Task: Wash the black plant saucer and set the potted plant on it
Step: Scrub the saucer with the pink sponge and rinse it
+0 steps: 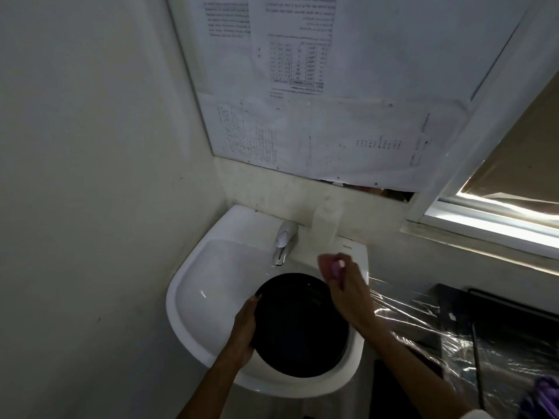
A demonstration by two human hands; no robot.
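The round black plant saucer (301, 325) lies in the white sink (193, 300), filling its right half. My left hand (243, 328) grips the saucer's left rim. Above the saucer's upper right edge, my right hand (344, 285) is closed around a small pink object (335, 264) that is blurred; I cannot tell what it is. No potted plant is in view.
A chrome tap (282, 241) stands at the back of the sink, with a pale translucent container (326, 225) beside it. Papers cover the mirror (317, 101) above. At right are crinkled clear plastic (423, 322) over dark items, a window sill (484, 231) and a purple thing (541, 397).
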